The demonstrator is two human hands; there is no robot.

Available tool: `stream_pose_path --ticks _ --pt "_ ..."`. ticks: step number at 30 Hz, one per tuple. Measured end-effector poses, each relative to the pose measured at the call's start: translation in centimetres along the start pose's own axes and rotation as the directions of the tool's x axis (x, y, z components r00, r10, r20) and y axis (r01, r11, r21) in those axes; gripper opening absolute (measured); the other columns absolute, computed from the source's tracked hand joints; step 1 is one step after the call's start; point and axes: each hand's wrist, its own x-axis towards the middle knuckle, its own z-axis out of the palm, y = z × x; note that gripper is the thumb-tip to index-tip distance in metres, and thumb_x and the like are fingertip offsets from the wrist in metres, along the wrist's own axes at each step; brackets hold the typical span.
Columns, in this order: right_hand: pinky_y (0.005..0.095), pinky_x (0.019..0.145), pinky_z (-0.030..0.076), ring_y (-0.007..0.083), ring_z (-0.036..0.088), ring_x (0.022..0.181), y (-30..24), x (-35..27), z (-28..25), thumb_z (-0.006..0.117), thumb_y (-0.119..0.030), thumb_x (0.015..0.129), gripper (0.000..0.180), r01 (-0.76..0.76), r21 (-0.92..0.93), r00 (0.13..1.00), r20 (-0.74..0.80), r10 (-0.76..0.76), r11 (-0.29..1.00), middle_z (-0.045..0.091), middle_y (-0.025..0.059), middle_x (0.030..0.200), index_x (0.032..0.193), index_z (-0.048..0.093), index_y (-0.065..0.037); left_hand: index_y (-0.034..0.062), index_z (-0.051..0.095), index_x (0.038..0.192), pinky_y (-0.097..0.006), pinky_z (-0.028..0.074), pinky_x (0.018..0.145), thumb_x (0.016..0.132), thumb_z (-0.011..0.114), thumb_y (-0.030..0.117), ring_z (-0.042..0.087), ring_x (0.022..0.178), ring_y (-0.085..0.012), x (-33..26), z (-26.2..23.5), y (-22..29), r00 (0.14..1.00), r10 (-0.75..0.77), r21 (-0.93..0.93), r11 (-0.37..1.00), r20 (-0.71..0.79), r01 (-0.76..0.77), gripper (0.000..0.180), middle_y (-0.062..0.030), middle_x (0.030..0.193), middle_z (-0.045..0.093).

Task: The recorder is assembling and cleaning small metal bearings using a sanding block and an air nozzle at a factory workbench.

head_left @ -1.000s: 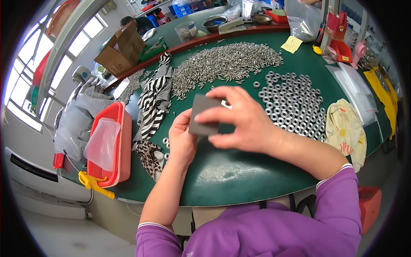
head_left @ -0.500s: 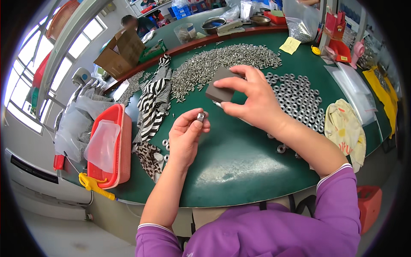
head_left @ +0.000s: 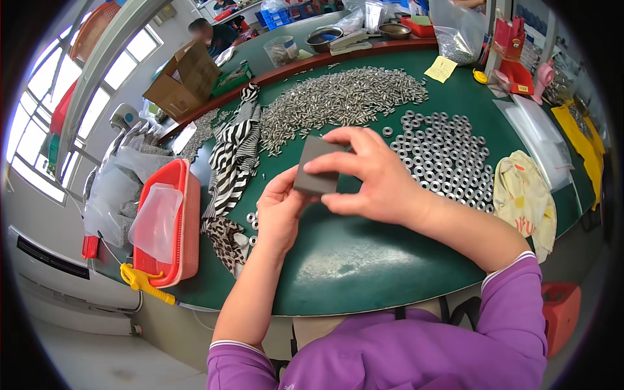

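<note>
My right hand (head_left: 377, 172) grips a dark grey rectangular block (head_left: 317, 174), thumb below and fingers across its top. My left hand (head_left: 278, 214) is closed at the block's left edge. The small metal ring that showed in its fingertips a moment ago is now hidden behind the block. Many similar metal rings (head_left: 448, 162) lie spread in a patch to the right of my right hand. A few more rings (head_left: 252, 218) sit beside my left wrist. Beyond both hands is a large heap of small metal pins (head_left: 338, 97).
A striped cloth (head_left: 235, 143) lies left of the heap, near a red plastic basket (head_left: 192, 227) and a yellow air gun (head_left: 144, 279). At the right are a pale glove (head_left: 523, 195) and clear plastic bags (head_left: 536, 133). A cardboard box (head_left: 182, 81) stands far left.
My right hand has brought the block down and left, against my left fingertips, which it now covers. More of the ring patch shows. My left hand has barely moved.
</note>
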Motion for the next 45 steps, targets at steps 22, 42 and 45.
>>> stream_pose_path --ticks 22,42,45 --pt "0.0402 0.09 0.041 0.0319 0.049 0.103 1.3 0.7 -0.4 0.071 -0.024 0.062 0.038 -0.046 -0.064 0.991 -0.132 0.037 0.997 0.052 0.0135 0.11 0.099 0.065 -0.017 -0.0024 0.055 0.112 -0.028 0.05 0.076 0.086 0.058 0.004 0.06 0.083 -0.0164 -0.5 0.1 0.0 0.996 0.084 0.041 0.996 0.014 -0.084 0.026 -0.011 0.102 0.061" --pt "0.0385 0.094 0.039 0.0295 0.046 0.111 1.5 0.6 -0.4 0.072 -0.019 0.063 0.043 -0.085 -0.036 0.996 -0.03 0.084 0.996 0.048 0.0118 0.118 0.105 0.064 -0.018 0.0001 0.053 0.117 -0.027 0.049 0.082 0.085 0.059 0.003 0.059 0.091 -0.0153 -0.2 -0.4 0.3 1.0 -0.013 -0.008 1.0 0.016 0.013 0.033 -0.0091 0.112 0.058" --pt "0.0389 0.089 0.042 0.029 0.048 0.105 -1.0 -0.3 0.5 0.073 -0.018 0.06 0.043 0.081 0.019 0.995 0.064 -0.082 0.997 0.049 0.0117 0.114 0.102 0.065 -0.02 0.0013 0.055 0.114 -0.028 0.049 0.083 0.08 0.062 0.002 0.059 0.092 -0.0147 0.0 -0.3 0.0 1.0 0.003 0.01 1.0 -0.026 -0.003 0.034 -0.0072 0.105 0.062"
